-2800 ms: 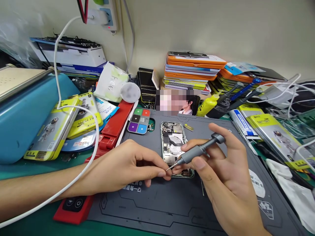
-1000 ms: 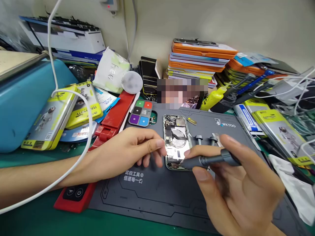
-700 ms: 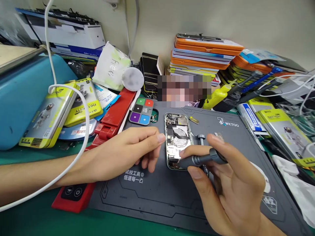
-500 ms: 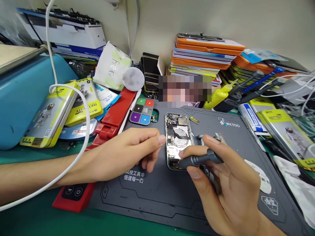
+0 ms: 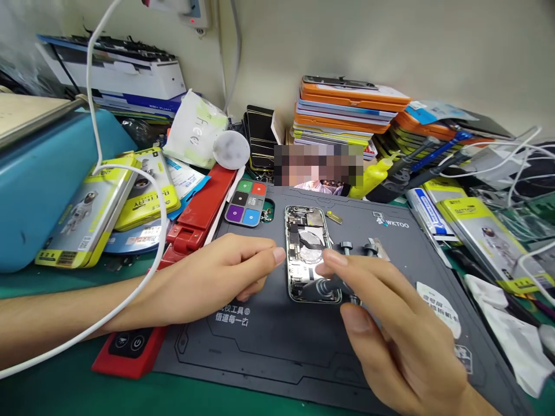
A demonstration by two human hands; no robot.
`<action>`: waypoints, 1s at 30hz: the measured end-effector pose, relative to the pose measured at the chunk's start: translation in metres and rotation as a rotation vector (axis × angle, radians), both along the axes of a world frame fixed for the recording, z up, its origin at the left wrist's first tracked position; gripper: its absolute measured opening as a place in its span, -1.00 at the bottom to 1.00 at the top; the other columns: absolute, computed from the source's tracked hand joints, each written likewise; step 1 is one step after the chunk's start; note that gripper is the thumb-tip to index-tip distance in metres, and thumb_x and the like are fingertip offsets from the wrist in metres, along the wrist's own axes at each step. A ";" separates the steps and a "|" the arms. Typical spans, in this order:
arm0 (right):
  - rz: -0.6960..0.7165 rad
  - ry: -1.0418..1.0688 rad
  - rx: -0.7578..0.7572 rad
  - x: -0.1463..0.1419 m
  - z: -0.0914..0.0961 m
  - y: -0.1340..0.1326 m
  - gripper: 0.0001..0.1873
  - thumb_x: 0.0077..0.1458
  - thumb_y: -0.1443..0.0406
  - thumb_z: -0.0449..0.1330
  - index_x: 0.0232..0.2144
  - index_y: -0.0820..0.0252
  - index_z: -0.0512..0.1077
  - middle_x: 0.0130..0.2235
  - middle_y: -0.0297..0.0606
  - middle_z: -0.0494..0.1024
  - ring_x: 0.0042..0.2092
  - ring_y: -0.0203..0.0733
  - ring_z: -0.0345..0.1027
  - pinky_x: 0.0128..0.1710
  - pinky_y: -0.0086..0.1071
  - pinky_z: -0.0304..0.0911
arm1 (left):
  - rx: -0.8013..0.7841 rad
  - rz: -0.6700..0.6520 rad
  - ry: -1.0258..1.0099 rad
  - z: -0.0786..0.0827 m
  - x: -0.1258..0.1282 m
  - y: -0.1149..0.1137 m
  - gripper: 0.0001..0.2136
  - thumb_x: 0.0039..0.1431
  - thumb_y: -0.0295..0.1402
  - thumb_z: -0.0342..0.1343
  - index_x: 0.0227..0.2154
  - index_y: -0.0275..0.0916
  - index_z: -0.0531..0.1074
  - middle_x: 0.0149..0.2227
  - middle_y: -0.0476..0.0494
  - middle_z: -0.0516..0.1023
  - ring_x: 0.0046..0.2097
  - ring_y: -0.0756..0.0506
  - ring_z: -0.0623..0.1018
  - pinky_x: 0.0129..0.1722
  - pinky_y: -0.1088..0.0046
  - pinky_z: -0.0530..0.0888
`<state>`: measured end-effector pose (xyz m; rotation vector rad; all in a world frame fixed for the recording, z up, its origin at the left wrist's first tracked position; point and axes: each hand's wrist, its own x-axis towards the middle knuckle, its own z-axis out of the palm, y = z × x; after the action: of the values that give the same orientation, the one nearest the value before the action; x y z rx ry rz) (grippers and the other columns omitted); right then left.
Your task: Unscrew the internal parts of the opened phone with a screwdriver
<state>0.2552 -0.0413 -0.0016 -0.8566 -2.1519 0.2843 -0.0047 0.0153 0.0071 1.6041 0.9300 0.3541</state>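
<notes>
An opened phone [image 5: 309, 254] lies on the dark grey work mat [image 5: 260, 358], its inner parts and round coil showing. My left hand [image 5: 225, 271] rests just left of the phone, thumb pressed against the curled index finger; whatever is pinched there, if anything, is hidden. Over the phone's lower right is my right hand [image 5: 399, 312], thumb and fingers apart. A grey screwdriver [image 5: 318, 290] lies across the phone's bottom end, below the right fingertips and clear of the thumb. More grey tools with round caps [image 5: 346, 247] sit beside the phone, partly behind the fingers.
A screw tray with coloured squares [image 5: 247, 202] lies up-left of the phone. A red hinged device [image 5: 199, 202] and yellow battery boxes [image 5: 145, 190] stand left. A white cable [image 5: 162, 231] crosses over my left forearm. Stacked orange boxes [image 5: 347, 95] line the wall.
My right thumb and fingers have spread, letting go of the screwdriver, which has moved slightly down-left over the phone's bottom end. My left hand keeps its pinch. The camera view has shifted a little.
</notes>
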 end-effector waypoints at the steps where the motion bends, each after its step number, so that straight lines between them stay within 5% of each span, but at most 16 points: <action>1: -0.012 -0.005 -0.001 0.000 0.000 -0.001 -0.15 0.23 0.59 0.13 0.50 0.05 0.27 0.12 -0.19 0.65 0.03 -0.09 0.59 -0.02 -0.24 0.56 | -0.007 0.006 0.004 0.000 0.000 0.000 -0.51 0.60 -0.10 -0.03 -0.51 -0.18 0.24 -0.48 0.07 0.33 -0.41 -0.03 0.33 -0.34 0.39 0.28; 17: 0.072 -0.053 0.071 -0.007 0.007 0.001 -0.24 0.21 0.56 0.12 0.43 0.14 0.32 0.05 -0.16 0.73 0.00 -0.10 0.68 -0.04 -0.26 0.66 | -0.038 0.034 0.002 -0.006 0.002 -0.004 -0.53 0.61 0.01 -0.08 -0.42 -0.16 0.23 -0.41 0.07 0.31 -0.37 -0.06 0.29 -0.32 0.39 0.28; 25: 0.061 -0.023 0.126 -0.009 -0.008 0.010 -0.28 0.26 0.54 0.27 0.41 0.19 0.28 0.02 -0.08 0.74 -0.04 -0.08 0.69 -0.03 -0.25 0.65 | -0.086 0.032 -0.039 -0.003 0.000 -0.006 -0.55 0.61 0.10 -0.13 -0.28 -0.13 0.27 -0.38 0.09 0.34 -0.34 -0.05 0.30 -0.26 0.41 0.31; 30: -0.011 0.135 0.015 -0.009 -0.009 -0.001 -0.19 0.28 0.51 0.29 0.46 -0.06 0.22 0.03 -0.17 0.76 -0.09 -0.04 0.72 -0.04 -0.15 0.69 | -0.093 0.060 -0.093 -0.004 0.001 -0.004 -0.65 0.58 0.05 0.01 -0.17 -0.13 0.35 -0.35 0.08 0.44 -0.32 -0.03 0.40 -0.27 0.45 0.37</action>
<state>0.2458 -0.0426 -0.0101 -0.8173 -2.0211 0.3107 -0.0036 0.0109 0.0028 1.4649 0.9116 0.4178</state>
